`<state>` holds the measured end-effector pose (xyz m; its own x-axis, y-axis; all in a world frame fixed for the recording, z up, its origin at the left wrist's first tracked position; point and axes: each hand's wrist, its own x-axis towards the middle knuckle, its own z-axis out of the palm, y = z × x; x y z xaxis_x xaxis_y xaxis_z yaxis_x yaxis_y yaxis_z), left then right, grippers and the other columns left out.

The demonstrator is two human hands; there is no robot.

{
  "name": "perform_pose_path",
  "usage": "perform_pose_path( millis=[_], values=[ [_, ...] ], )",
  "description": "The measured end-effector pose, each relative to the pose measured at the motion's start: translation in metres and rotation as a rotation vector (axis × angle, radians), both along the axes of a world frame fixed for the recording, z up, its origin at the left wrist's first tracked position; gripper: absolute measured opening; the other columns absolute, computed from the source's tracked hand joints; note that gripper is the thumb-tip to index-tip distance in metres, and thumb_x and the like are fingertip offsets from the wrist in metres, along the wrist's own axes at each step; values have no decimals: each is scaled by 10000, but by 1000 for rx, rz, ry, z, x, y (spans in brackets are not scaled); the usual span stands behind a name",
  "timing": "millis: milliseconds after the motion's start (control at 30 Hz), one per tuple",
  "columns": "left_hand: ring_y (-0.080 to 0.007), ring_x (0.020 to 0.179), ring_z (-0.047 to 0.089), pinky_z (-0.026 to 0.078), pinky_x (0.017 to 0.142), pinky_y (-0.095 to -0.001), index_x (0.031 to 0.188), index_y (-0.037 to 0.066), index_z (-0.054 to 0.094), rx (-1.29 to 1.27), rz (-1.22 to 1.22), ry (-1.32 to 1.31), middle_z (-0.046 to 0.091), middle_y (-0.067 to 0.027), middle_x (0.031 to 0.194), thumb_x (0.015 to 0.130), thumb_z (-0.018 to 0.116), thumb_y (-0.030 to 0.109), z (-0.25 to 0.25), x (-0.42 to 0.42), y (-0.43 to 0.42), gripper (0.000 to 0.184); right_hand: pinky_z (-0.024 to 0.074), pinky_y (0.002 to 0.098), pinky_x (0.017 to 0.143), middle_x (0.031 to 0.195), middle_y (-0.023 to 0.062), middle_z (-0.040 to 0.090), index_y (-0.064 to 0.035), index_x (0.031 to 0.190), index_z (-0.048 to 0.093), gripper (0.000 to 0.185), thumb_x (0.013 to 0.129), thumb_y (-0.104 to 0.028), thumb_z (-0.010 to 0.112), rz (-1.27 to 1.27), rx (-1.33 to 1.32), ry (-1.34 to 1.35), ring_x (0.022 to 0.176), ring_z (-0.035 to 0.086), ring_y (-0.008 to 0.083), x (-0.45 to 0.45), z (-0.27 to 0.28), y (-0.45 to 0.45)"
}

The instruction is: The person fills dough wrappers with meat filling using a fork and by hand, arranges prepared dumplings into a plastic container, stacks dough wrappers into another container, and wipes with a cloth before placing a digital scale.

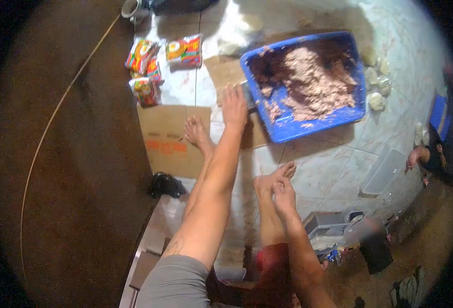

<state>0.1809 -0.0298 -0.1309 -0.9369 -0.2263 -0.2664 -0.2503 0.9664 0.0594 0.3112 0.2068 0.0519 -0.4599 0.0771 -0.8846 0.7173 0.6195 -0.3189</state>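
Note:
My left hand (234, 105) reaches out over brown cardboard (225, 72), fingers slightly apart, close to the left side of a blue basin (313, 126). Pale pink, lumpy mush (316, 84) fills much of the basin, with dark red-brown matter around it. A dark grey object (247, 96) lies between my left fingertips and the basin, partly hidden. Lower down, my right hand (284, 196) is loosely curled beside my right foot (287, 169), with nothing visible in it.
Colourful food packets (184, 52) lie at the upper left, above a flat cardboard sheet (172, 154). Pale wrapped lumps (376, 101) sit right of the basin. A clear plastic container (383, 172) and another person's hand (416, 155) are at the right, with a grey bin (325, 222) below.

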Motion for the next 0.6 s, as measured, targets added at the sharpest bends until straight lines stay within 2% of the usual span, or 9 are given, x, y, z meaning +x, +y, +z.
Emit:
perform_pose_path(
  millis=[100,200,267,300,367,433,500,533,600],
  values=[
    [-332,1255,479,363,1040,-509,1317,8,472,-28,22,-10,544,-195,1290,902,530,214,4,-14,-10,467,499,328,794,1022,184,661,9,1160,582,287,927,-159,570,54,-57,78,913,635,223,17,-30,-23],
    [-329,1218,510,404,999,-499,1309,27,486,42,-43,-252,572,-185,1227,908,557,302,16,-23,-24,491,511,303,704,994,162,652,14,1150,583,289,954,-196,555,-36,-173,0,849,635,197,-1,-41,-59],
    [-321,1108,571,455,937,-470,1274,33,510,210,21,-321,584,-176,1183,905,569,399,33,-14,-42,523,523,308,662,961,112,657,2,1149,577,378,967,-328,556,-413,-288,-132,812,656,188,-19,-43,-81],
    [-318,1071,591,472,916,-461,1263,35,518,266,42,-338,588,-172,1169,904,573,431,39,-10,-54,537,523,308,662,961,112,657,2,1149,577,378,967,-328,556,-413,-287,-119,812,656,188,-29,-45,-89],
    [-289,900,633,525,797,-458,1238,43,518,1541,755,-794,593,-117,1061,896,577,401,46,7,-81,499,487,258,592,964,85,642,-4,1172,556,362,973,-306,568,-622,-343,-146,755,625,144,-51,-44,-103],
    [-264,831,640,534,801,-456,1206,45,525,2199,1404,-514,578,-102,1038,876,579,421,117,8,-84,504,491,296,671,1033,111,621,-1,1223,526,413,960,-313,587,-538,-327,48,834,614,179,-67,-41,-126],
    [-260,889,635,530,829,-458,1235,46,501,2073,1305,-483,573,-109,1070,872,583,444,86,49,-80,545,501,372,829,1173,162,579,5,1324,464,538,934,-327,625,-377,-276,394,992,592,248,-80,-36,-144],
    [-244,949,617,525,848,-449,1281,40,450,1982,1185,-403,566,-108,1104,864,610,436,93,52,-75,596,441,421,956,1236,201,537,-8,1372,432,581,924,-321,629,-161,-292,472,1101,543,308,-92,-20,-147],
    [-218,1030,582,519,858,-430,1333,31,373,1790,1082,-351,551,-97,1140,841,673,396,120,49,-66,682,437,417,949,1207,211,557,-24,1336,479,492,913,-236,616,118,-293,553,1108,544,351,-122,16,-159]
  ],
)
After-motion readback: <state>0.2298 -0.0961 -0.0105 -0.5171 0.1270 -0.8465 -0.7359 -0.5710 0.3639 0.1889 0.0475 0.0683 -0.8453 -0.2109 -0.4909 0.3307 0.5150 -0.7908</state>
